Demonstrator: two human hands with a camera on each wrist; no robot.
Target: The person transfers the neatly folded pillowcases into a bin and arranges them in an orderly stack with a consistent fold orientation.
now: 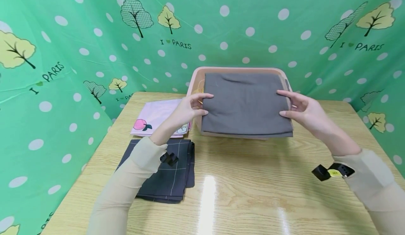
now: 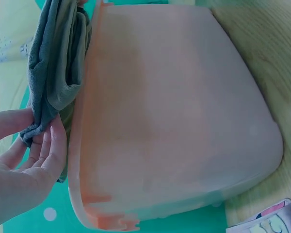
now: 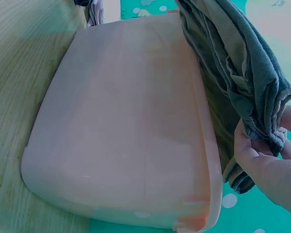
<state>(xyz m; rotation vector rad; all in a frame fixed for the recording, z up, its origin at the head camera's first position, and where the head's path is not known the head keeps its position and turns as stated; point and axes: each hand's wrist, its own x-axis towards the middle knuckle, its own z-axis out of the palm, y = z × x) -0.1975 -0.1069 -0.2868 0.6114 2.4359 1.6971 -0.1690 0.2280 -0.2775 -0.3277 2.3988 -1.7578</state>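
A folded dark grey cloth point(image 1: 245, 103) is held level by its two sides over the pink plastic bin point(image 1: 235, 70). My left hand point(image 1: 187, 111) pinches its left edge between thumb and fingers. On the opposite edge, my right hand point(image 1: 303, 110) grips it the same way. In the left wrist view, several fabric layers of the grey cloth point(image 2: 56, 63) hang at the bin's rim. The right wrist view shows the layered cloth point(image 3: 242, 73) beside the bin wall point(image 3: 121, 121), with other folded fabric under it. The cloth hides most of the bin's inside.
Left of the bin lies a folded pink cloth point(image 1: 161, 113) with a peach print. A folded dark checked cloth point(image 1: 171, 178) is nearer, partly behind my left forearm. All stand on a wooden table point(image 1: 246, 185). A green dotted curtain point(image 1: 221, 24) hangs behind.
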